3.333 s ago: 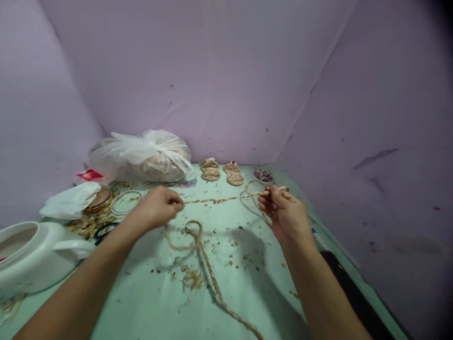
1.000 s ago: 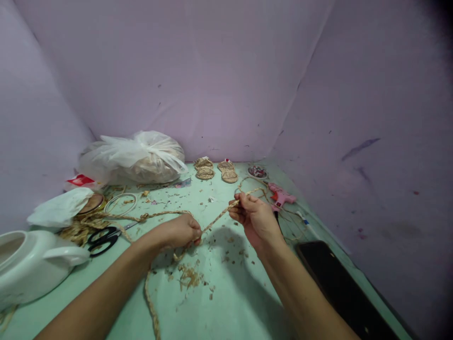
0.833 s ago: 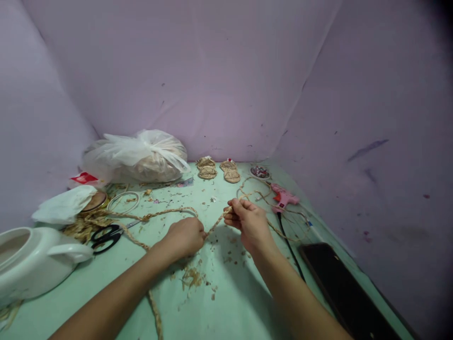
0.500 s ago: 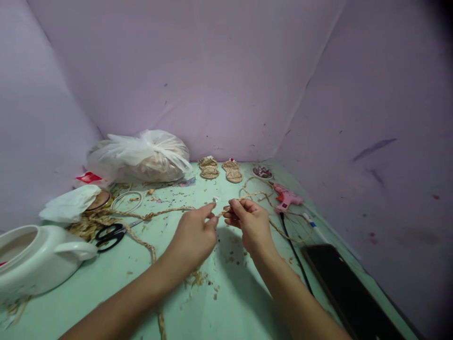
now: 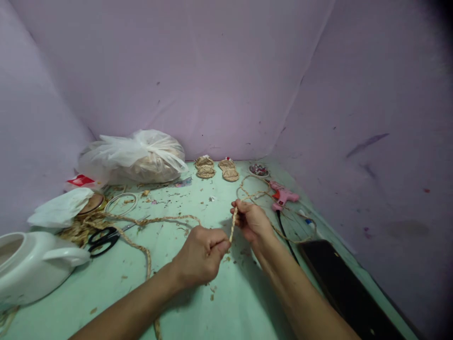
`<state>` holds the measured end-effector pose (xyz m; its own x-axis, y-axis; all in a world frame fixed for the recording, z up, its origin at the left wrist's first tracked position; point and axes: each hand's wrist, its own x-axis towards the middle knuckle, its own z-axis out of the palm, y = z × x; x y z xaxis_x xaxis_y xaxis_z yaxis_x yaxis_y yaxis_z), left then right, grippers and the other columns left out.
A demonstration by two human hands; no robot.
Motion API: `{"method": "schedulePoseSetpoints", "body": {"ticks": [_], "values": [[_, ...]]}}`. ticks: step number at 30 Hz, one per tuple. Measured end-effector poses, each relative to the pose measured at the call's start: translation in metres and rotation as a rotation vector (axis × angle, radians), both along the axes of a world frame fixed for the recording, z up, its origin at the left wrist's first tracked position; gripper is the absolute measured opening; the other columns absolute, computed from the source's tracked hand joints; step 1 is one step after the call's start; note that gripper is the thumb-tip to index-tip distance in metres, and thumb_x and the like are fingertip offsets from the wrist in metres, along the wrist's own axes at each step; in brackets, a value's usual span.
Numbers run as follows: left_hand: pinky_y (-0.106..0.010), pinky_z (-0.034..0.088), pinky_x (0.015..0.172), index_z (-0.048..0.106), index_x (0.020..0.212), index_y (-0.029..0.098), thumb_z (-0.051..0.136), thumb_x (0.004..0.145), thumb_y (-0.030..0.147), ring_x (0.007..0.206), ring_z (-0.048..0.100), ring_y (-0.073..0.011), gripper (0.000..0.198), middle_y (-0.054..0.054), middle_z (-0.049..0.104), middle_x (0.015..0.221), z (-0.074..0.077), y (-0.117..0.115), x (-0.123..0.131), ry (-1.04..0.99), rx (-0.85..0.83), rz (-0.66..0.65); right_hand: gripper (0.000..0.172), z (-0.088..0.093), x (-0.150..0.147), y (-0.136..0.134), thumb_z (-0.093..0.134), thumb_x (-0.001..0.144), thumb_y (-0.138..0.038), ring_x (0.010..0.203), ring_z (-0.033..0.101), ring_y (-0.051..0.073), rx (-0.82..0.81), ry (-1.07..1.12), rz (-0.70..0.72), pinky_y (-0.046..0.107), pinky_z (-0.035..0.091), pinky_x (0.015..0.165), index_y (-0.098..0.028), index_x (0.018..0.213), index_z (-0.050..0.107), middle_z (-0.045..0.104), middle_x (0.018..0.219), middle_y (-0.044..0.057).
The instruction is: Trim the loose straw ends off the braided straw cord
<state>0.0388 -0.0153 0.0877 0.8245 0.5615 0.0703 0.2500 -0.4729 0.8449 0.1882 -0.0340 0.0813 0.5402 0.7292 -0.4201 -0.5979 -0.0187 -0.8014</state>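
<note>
**Braided Cord Held Between Both Hands**

The braided cord [image 5: 233,226] is positioned above the worktop [image 5: 106,283], with a short, straight section spanning the gap between the hands. The left hand [image 5: 201,255] is closed in a fist; its grip is clamped on the nearer end of this section, at the thumb. The right hand [image 5: 253,222] lies slightly farther forward; its grip is clamped on the far end, between thumb and fingertips. The hands are near each other but apart.

Beyond the right hand, cord loops lie on the worktop beside a pink glue gun [image 5: 282,196]. On the left side, further braided lengths [image 5: 147,257] cross the worktop; their connection to the held section cannot be determined.

Left side of the worktop: a white pot [image 5: 38,271] with a handle; black-handled scissors [image 5: 104,240], laid flat; a pile of dry fibre [image 5: 72,236]; a white ring [image 5: 136,202].

Rear of the worktop: a knotted, translucent plastic bag [image 5: 134,160]; two small woven slippers [image 5: 229,172], side by side; a round dish [image 5: 258,170] containing small red and pale pieces.

Right side: a black phone-like slab [image 5: 343,283], lying flat near the right forearm. Loose fibre scraps are scattered around the hands.
</note>
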Motion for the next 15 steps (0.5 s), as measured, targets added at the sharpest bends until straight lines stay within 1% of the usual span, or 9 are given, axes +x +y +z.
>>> {"method": "schedulePoseSetpoints", "body": {"ticks": [1,3,6,8,9,10,12,13,15], "values": [[-0.021,0.021,0.045,0.035,0.051,0.016,0.04,0.074,0.026,0.046,0.025,-0.0061,0.027,0.005,0.026,0.047,-0.002,-0.002,0.0,-0.012,-0.07,-0.025,0.02,-0.003,-0.001,0.002,0.05,0.073,-0.011,0.026,0.041,0.005,-0.015,0.01,0.011,0.013,0.033,0.026,-0.011,0.054,0.054,0.053,0.037,-0.001],[-0.021,0.017,0.042,0.036,0.051,0.016,0.043,0.073,0.031,0.043,0.022,-0.0054,0.027,0.006,0.024,0.045,-0.006,-0.003,0.002,-0.047,-0.288,-0.03,0.02,-0.006,0.0,0.005,0.05,0.074,-0.01,0.026,0.04,0.005,-0.017,0.019,0.014,0.013,0.031,0.025,-0.011,0.054,0.054,0.053,0.037,0.0],[-0.019,0.01,0.037,0.037,0.055,0.017,0.048,0.071,0.041,0.038,0.014,-0.0039,0.03,0.008,0.021,0.042,-0.01,0.005,0.004,-0.104,-0.67,0.079,0.019,-0.005,0.004,0.007,0.051,0.077,-0.013,0.03,0.043,0.004,0.017,0.028,-0.012,0.013,0.037,0.032,-0.012,0.058,0.054,0.054,0.041,-0.002],[-0.019,0.005,0.036,0.038,0.058,0.017,0.051,0.071,0.043,0.037,0.01,-0.0029,0.031,0.01,0.019,0.042,-0.01,0.015,0.004,-0.148,-0.842,0.151,0.015,-0.002,0.003,0.005,0.055,0.077,-0.023,0.038,0.05,0.005,0.057,0.036,0.034,0.015,0.044,0.04,-0.014,0.065,0.057,0.058,0.051,-0.001],[-0.018,0.004,0.036,0.039,0.059,0.017,0.053,0.07,0.042,0.037,0.009,-0.0025,0.031,0.01,0.019,0.042,-0.008,0.02,0.004,-0.169,-0.879,0.171,0.017,0.0,0.001,0.003,0.058,0.075,-0.03,0.044,0.054,0.007,0.075,0.034,0.108,0.018,0.047,0.044,-0.014,0.07,0.059,0.061,0.057,0.0],[-0.018,0.004,0.036,0.04,0.06,0.016,0.054,0.07,0.041,0.036,0.01,-0.0021,0.031,0.01,0.02,0.042,-0.007,0.025,0.003,-0.19,-0.887,0.179,0.023,0.002,-0.001,0.001,0.061,0.072,-0.037,0.05,0.057,0.009,0.088,0.017,0.214,0.021,0.049,0.048,-0.014,0.073,0.06,0.063,0.063,0.002],[-0.017,0.005,0.035,0.044,0.061,0.015,0.056,0.069,0.039,0.035,0.013,-0.0016,0.029,0.009,0.027,0.04,-0.003,0.034,0.001,-0.199,-0.86,0.183,0.03,0.005,-0.008,-0.003,0.068,0.063,-0.042,0.06,0.06,0.012,0.096,-0.088,0.43,0.024,0.049,0.055,-0.014,0.074,0.063,0.065,0.069,0.004],[-0.017,0.005,0.034,0.046,0.062,0.014,0.056,0.069,0.038,0.034,0.015,-0.0014,0.027,0.008,0.032,0.039,-0.001,0.037,0.001,-0.188,-0.838,0.186,0.03,0.006,-0.011,-0.005,0.07,0.06,-0.041,0.062,0.06,0.013,0.095,-0.164,0.491,0.025,0.048,0.058,-0.013,0.07,0.064,0.065,0.069,0.004],[-0.018,0.006,0.034,0.051,0.065,0.012,0.055,0.07,0.037,0.033,0.017,-0.0011,0.026,0.005,0.042,0.041,0.002,0.04,-0.001,-0.149,-0.804,0.172,0.027,0.007,-0.015,-0.007,0.071,0.057,-0.038,0.062,0.058,0.012,0.104,-0.305,0.509,0.026,0.047,0.062,-0.013,0.063,0.064,0.063,0.062,0.003]]}}
